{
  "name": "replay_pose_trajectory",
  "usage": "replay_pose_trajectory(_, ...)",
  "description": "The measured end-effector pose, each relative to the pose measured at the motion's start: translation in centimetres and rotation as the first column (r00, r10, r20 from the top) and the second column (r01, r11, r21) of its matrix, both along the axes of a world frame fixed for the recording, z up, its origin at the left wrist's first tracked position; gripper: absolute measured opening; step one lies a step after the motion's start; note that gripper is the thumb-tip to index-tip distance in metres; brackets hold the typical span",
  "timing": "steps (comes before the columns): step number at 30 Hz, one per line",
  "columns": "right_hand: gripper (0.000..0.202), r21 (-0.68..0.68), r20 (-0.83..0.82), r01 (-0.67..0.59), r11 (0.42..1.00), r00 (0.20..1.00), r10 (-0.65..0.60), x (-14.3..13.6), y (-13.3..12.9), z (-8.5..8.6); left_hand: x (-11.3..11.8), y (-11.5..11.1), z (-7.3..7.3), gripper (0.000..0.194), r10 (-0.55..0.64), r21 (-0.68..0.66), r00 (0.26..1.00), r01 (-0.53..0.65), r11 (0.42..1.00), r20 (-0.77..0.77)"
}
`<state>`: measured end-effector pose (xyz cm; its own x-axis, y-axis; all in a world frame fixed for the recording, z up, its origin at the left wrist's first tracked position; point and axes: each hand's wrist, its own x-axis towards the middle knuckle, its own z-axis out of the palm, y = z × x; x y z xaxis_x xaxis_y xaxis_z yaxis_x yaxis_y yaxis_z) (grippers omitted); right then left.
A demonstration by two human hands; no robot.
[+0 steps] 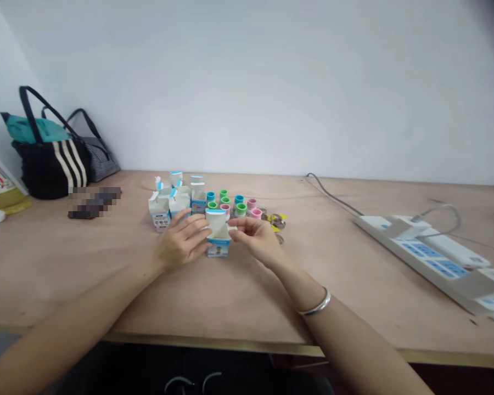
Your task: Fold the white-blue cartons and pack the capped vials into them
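A small blue-and-white cardboard box [218, 250] stands upright on the table in front of me, its top flaps raised. My left hand [183, 241] grips its left side, thumb low at the front and fingers along the edge. On the opposite side, my right hand [255, 237] pinches the right flap between thumb and fingers. Similar boxes with raised flaps [160, 213] are grouped behind my left hand. Directly beyond the held box are several small containers with blue, green and pink rims [240, 208]. Metallic discs with yellow pieces [278, 221] lie to their right.
A white power strip [420, 255] with plugged-in adapters and a cable lies at the right. A blurred dark object [94, 204] rests at the left, before a black striped bag [51, 167] and a grey bag [101, 159]. A bottle of yellow liquid [4, 189] is at the far left.
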<state>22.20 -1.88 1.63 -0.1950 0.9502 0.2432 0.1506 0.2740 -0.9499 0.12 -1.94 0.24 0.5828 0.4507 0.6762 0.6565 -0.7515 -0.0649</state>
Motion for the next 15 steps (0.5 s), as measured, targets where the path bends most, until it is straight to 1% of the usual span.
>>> replay_pose_trajectory(2,0.037,-0.016,0.002,-0.021,1.0,1.0,0.021,0.0,-0.2,0.1,0.1,0.1,-0.1,0.02,-0.054,-0.047,0.998,0.054,0.997,-0.01)
replay_pose_trajectory(4,0.042,0.01,0.038,-0.047,0.999,0.998,0.046,0.1,-0.1,0.1,0.2,0.5,-0.3,0.018,-0.089,-0.111,0.996,0.09,0.99,0.015)
replay_pose_trajectory(5,0.04,0.051,0.08,-0.044,0.998,0.996,0.04,0.2,0.0,0.2,0.2,0.7,-0.4,0.017,-0.101,-0.143,0.994,0.104,0.984,0.029)
replay_pose_trajectory(6,0.036,0.118,0.146,-0.019,0.993,0.989,0.002,0.3,0.2,0.3,0.2,0.8,-0.6,0.016,-0.11,-0.173,0.993,0.116,0.978,0.041)
replay_pose_trajectory(7,0.032,0.216,0.23,0.036,0.976,0.969,-0.086,0.5,0.5,0.4,0.1,1.0,-0.6,0.016,-0.114,-0.197,0.992,0.122,0.973,0.05)
replay_pose_trajectory(8,0.03,0.335,0.319,0.101,0.937,0.923,-0.214,0.7,0.8,0.5,0.1,1.1,-0.7,0.015,-0.112,-0.214,0.992,0.121,0.969,0.057)
replay_pose_trajectory(9,0.028,0.463,0.397,0.156,0.873,0.844,-0.361,1.0,1.2,0.7,0.1,1.2,-0.7,0.015,-0.105,-0.225,0.993,0.115,0.968,0.058)
replay_pose_trajectory(10,0.026,0.582,0.449,0.186,0.792,0.739,-0.503,1.2,1.7,0.7,0.1,1.2,-0.8,0.014,-0.094,-0.231,0.994,0.104,0.968,0.055)
replay_pose_trajectory(11,0.023,0.672,0.481,0.181,0.718,0.631,-0.609,1.5,2.1,0.7,0.2,1.2,-0.7,0.014,-0.083,-0.232,0.995,0.092,0.968,0.049)
replay_pose_trajectory(12,0.022,0.73,0.504,0.15,0.666,0.54,-0.674,1.7,2.5,0.7,0.2,1.1,-0.7,0.014,-0.076,-0.231,0.996,0.083,0.969,0.042)
replay_pose_trajectory(13,0.021,0.76,0.527,0.106,0.641,0.475,-0.704,1.9,2.9,0.5,0.2,1.1,-0.7,0.014,-0.072,-0.227,0.997,0.078,0.971,0.036)
replay_pose_trajectory(15,0.019,0.775,0.571,0.019,0.632,0.406,-0.713,2.2,3.5,0.1,0.4,1.1,-0.7,0.014,-0.072,-0.22,0.997,0.078,0.972,0.035)
